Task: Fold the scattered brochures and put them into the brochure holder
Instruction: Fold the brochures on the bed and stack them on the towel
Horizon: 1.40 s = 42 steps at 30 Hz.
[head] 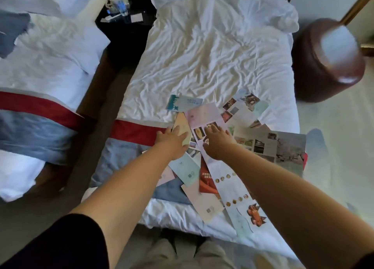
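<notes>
Several brochures lie scattered over the foot of the bed [212, 66]. My left hand [172, 141] rests flat with straight fingers on a folded yellowish brochure [182, 123]. My right hand [217, 142] lies spread on a long unfolded pale brochure [204, 112] with food pictures. A folded teal-and-white brochure [184, 103] sits just beyond both hands. A red brochure [206, 179] and a long white one [232, 189] lie nearer me, under my right forearm. A large unfolded sheet [283, 147] spreads at the right edge. No brochure holder is in view.
A second bed [40, 66] with a red-and-blue runner stands at the left across a dark gap. A dark nightstand [125, 15] with a water bottle [118, 1] is at the back. A brown round stool [323, 66] stands right of the bed.
</notes>
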Tool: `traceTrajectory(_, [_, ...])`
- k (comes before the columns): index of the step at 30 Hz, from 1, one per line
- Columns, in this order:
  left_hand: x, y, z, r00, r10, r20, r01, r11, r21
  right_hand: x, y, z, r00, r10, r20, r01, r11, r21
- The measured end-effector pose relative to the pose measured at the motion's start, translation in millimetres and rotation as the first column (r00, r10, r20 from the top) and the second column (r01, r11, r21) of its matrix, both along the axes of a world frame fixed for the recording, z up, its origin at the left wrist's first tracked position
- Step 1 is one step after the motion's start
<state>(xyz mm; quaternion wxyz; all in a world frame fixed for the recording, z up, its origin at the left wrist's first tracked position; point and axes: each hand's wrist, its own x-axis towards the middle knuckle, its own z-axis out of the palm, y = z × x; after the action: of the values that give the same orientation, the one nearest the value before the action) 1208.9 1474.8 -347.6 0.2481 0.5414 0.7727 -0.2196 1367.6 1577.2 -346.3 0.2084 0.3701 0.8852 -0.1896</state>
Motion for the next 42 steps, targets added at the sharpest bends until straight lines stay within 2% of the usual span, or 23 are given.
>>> traceTrajectory(7, [9.1, 29.7, -82.6, 0.988, -0.132, 0.073, 0.137, 0.988, -0.065, 7.7, -16.8, -90.5, 0.979, -0.167, 0.114, 0.186, 0.966, -0.181])
traceTrajectory(13, [25.8, 84.5, -196.7, 0.917, -0.392, 0.078, 0.398, 0.911, -0.104, 4.6, -0.2, -211.5, 0.953, -0.222, 0.207, 0.267, 0.938, -0.221])
traceTrajectory(16, [34.3, 125.9, -245.9, 0.941, -0.323, 0.098, 0.328, 0.944, -0.040, -3.3, 17.0, -265.5, 0.913, -0.356, 0.201, 0.391, 0.904, -0.175])
traceTrajectory(18, [37.0, 149.4, -284.1, 0.954, -0.281, 0.105, 0.282, 0.959, 0.007, -0.2, 25.0, -304.7, 0.870, -0.452, 0.195, 0.473, 0.878, -0.074])
traceTrajectory(22, [40.2, 173.1, -353.5, 0.924, -0.370, 0.092, 0.367, 0.929, 0.055, 25.6, 30.7, -377.3, 0.823, -0.551, 0.140, 0.550, 0.834, 0.047])
traceTrajectory(28, [31.9, 170.4, -416.5, 0.905, -0.413, 0.099, 0.389, 0.900, 0.198, 71.0, 18.6, -434.9, 0.937, -0.350, 0.026, 0.346, 0.934, 0.087])
traceTrajectory(32, [27.6, 143.5, -431.0, 0.936, -0.345, 0.068, 0.314, 0.907, 0.281, 93.5, 12.2, -443.5, 0.988, -0.120, -0.092, 0.132, 0.982, 0.138])
traceTrajectory(36, [19.3, 100.2, -433.1, 0.973, -0.220, 0.070, 0.190, 0.935, 0.300, 117.3, 9.3, -439.9, 0.971, 0.189, -0.149, -0.164, 0.972, 0.166])
traceTrajectory(39, [7.6, 56.2, -437.0, 0.982, -0.182, 0.057, 0.158, 0.941, 0.299, 121.4, 7.2, -436.0, 0.951, 0.279, -0.135, -0.260, 0.955, 0.143])
traceTrajectory(42, [2.1, 6.4, -441.1, 0.993, -0.073, 0.094, 0.045, 0.963, 0.266, 116.3, -2.1, -431.0, 0.938, 0.328, -0.112, -0.318, 0.943, 0.098])
